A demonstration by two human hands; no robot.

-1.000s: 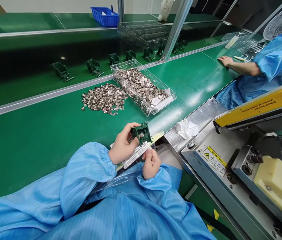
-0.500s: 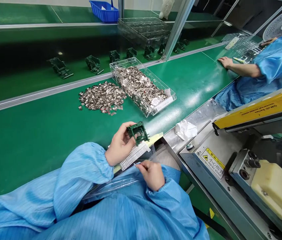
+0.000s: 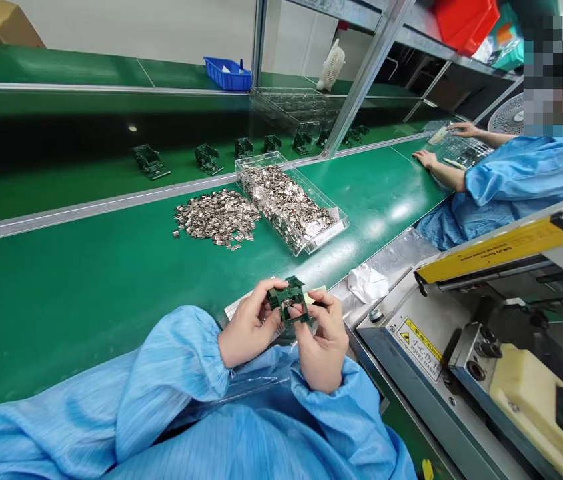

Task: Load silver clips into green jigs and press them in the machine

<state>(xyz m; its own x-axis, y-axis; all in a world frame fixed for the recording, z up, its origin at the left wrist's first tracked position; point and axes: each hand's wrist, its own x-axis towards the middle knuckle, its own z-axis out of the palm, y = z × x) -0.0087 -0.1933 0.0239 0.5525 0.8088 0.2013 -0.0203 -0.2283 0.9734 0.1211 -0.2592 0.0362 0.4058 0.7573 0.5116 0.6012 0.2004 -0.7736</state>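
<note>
Both my hands hold a small dark green circuit-board assembly (image 3: 288, 301) just above the near edge of the green table (image 3: 86, 280). My left hand (image 3: 250, 324) grips its left side with curled fingers. My right hand (image 3: 322, 340) pinches its right side and lower edge. Under my hands lies a strip of silvery metal parts (image 3: 235, 307), mostly hidden. A loose heap of small metal clips (image 3: 216, 215) lies further out on the table, beside a clear plastic tray (image 3: 334, 230) filled with the same clips.
Several green assemblies (image 3: 150, 161) stand on the conveyor belt behind the table. A grey machine (image 3: 466, 347) with a yellow bar and a warning label stands at my right. A white crumpled cloth (image 3: 367, 283) lies beside it. A co-worker's hands (image 3: 426, 159) rest at the far right.
My right hand rose from the metal strip and took hold of the green assembly together with my left hand. The camera tilted up, showing more of the shelves and the co-worker.
</note>
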